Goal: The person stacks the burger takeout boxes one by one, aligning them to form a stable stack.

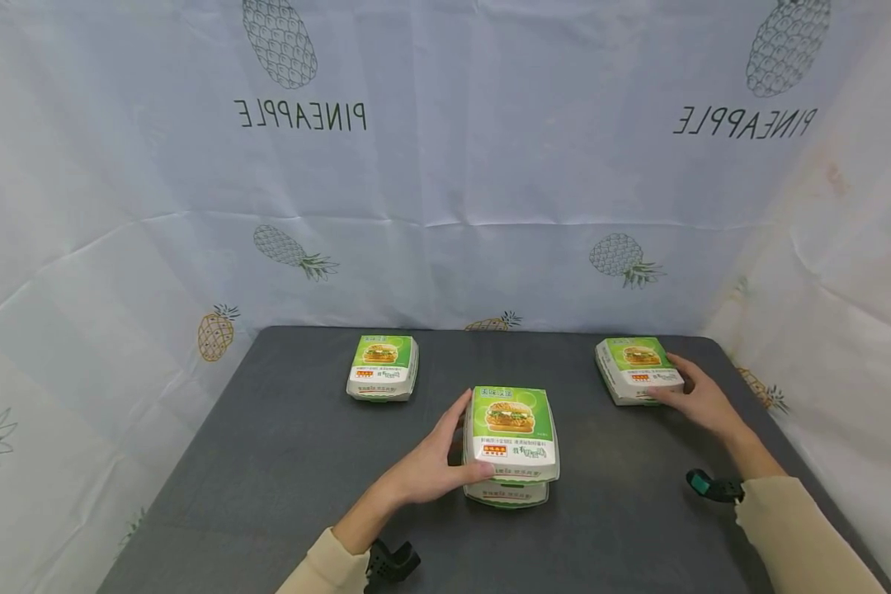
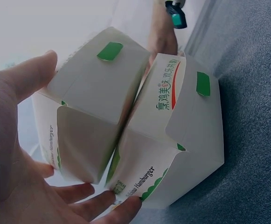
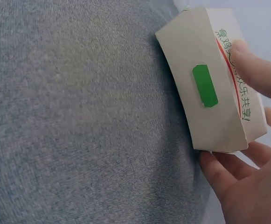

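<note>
Two burger boxes stand stacked near the middle of the table. My left hand (image 1: 436,464) grips the upper burger box (image 1: 511,425) from its left side, thumb at the front and fingers round the far side. Below it sits the lower burger box (image 1: 506,493); in the left wrist view my fingertips also reach along the seam between the two. At the back right, my right hand (image 1: 700,399) holds another burger box (image 1: 637,367) by its right side. In the right wrist view its thumb lies against the printed face of that box (image 3: 207,84), with fingers at the end near the table.
A further burger box (image 1: 382,367) stands at the back left of the dark grey table (image 1: 297,487). White cloth (image 1: 431,165) printed with pineapples hangs behind the table and along both sides. Dark wrist devices (image 1: 392,563) are on both wrists.
</note>
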### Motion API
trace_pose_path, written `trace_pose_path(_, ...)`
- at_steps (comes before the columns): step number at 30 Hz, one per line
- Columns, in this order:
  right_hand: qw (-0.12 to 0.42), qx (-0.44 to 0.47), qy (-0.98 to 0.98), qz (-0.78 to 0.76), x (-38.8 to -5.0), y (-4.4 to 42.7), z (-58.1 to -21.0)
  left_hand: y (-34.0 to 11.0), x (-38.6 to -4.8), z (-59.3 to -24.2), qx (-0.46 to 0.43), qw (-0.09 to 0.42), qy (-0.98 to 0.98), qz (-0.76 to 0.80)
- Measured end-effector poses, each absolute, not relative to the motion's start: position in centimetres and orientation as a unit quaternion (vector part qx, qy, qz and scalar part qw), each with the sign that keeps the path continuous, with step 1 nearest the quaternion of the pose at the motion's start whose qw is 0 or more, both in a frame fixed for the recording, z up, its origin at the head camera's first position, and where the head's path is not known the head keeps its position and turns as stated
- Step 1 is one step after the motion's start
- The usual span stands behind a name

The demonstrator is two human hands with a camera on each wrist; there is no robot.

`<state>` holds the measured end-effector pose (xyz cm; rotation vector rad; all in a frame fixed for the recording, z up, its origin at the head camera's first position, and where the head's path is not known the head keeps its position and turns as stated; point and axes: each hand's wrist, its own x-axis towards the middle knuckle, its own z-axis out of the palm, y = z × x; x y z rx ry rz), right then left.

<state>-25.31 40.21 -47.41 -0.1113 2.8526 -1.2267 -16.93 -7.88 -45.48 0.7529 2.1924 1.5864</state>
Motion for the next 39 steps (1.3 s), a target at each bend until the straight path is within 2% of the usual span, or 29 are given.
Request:
trace_pose_path(16,0.0,0.007,0.921,-0.39,-24.8,39.3,-47.5,-7.8,-17.0,-45.8,0.263,0.163,0.776,0.549)
trace_pose_path(39,-0.026,-0.053,0.897,-0.438,-23.8,36.0,-44.3,-7.8,-16.9,-45.6,0.267,0.16,0.77,0.557)
